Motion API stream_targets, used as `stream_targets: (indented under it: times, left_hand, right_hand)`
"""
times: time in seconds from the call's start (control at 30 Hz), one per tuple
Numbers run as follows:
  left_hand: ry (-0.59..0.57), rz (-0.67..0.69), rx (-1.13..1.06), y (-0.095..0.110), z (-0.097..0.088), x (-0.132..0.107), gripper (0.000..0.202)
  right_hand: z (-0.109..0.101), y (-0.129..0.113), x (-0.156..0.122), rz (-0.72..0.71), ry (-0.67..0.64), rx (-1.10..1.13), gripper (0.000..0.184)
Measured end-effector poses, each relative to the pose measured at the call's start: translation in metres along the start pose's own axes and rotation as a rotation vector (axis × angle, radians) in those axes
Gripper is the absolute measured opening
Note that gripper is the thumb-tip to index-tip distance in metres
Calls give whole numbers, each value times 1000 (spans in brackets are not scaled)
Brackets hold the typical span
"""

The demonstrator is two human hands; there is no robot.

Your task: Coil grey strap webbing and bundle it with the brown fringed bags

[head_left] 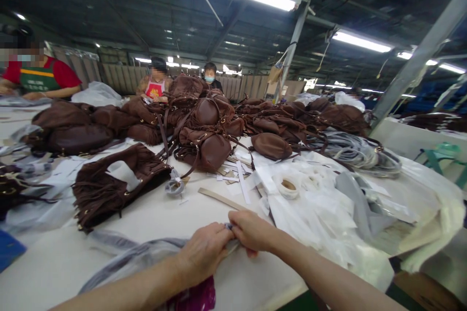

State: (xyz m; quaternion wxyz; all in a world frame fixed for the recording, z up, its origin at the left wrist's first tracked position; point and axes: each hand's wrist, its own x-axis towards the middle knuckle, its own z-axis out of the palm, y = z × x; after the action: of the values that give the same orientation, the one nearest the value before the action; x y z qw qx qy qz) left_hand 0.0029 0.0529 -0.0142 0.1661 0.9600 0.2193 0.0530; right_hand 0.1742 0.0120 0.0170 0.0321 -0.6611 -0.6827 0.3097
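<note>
At the near edge of the table, my left hand point(207, 251) and my right hand point(251, 231) meet, both closed. Their fingers pinch the end of a dark strap wrapped in clear plastic point(146, 255). The strap runs off to the left, partly behind my left forearm. What lies right between the fingertips is mostly hidden. Below my left hand shows a shiny purple piece point(199, 296). Just beyond my right hand lies a flat beige strip point(219, 198). A brown fringed bag point(116, 184) with white paper on it rests to the left.
Brown bags point(207, 148) are heaped across the table's far side. Right of my hands lie crumpled white plastic sheets point(314, 214), a tape roll point(288, 187) and coiled plastic-wrapped straps point(350, 150). Several co-workers stand beyond, one in a green apron point(40, 77). A metal post point(419, 53) rises at right.
</note>
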Motion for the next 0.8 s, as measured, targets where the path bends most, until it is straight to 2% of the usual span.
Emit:
stream_targets:
  times: [0.07, 0.17, 0.23, 0.33, 0.43, 0.5, 0.6, 0.73, 0.8]
  left_hand:
    - [-17, 64, 72, -14, -9, -5, 30]
    - [-11, 190, 176, -31, -18, -4, 23]
    - [-3, 230, 167, -34, -17, 2, 19]
    - [2, 126, 128, -25, -8, 11, 20]
    - [-6, -38, 130, -6, 4, 15, 25]
    - [-9, -84, 120, 4, 9, 12, 22]
    - [-12, -27, 67, 4, 2, 5, 19]
    - [-57, 110, 39, -13, -17, 3, 20]
    - [-61, 99, 50, -18, -20, 7, 13]
  right_hand:
    - [-7, 0, 0, -71, -32, -32, 16]
    - [-19, -4, 2, -145, -72, -68, 11]
    - [-22, -5, 4, -150, -63, -70, 10]
    - [-12, -3, 4, -72, -20, -12, 10]
    - [4, 4, 5, 47, 11, 73, 25]
    - [10, 8, 5, 78, 38, 98, 29]
    - [2, 10, 7, -1, 50, 79, 25]
    - [-20, 7, 14, -175, -41, 17, 12]
    - [-24, 3, 18, -199, -36, -6, 11]
